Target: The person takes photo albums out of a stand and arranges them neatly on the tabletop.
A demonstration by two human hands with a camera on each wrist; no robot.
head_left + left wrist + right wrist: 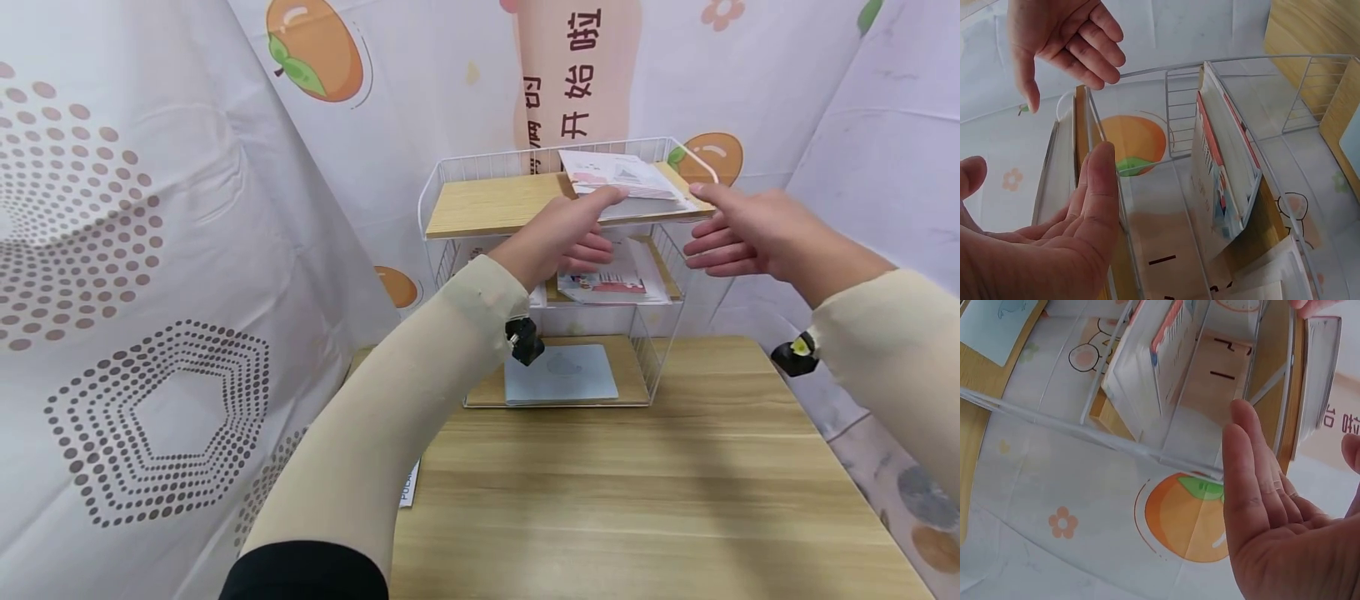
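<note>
A stack of booklets lies on the top wooden board of a white wire rack, at its right half. At the stack's front left corner is my left hand, thumb over the board's edge and the other fingers lower, in front of the shelf. My right hand is on the other side, its thumb close by the board's right front corner. Both palms face each other with fingers extended and nothing gripped. The wrist views show the left hand and the right hand flat-fingered beside the top board.
The middle shelf carries more booklets, partly hidden behind the left hand. On the bottom board lies a pale blue book. The rack stands at the back of a wooden table. A printed white curtain hangs around it.
</note>
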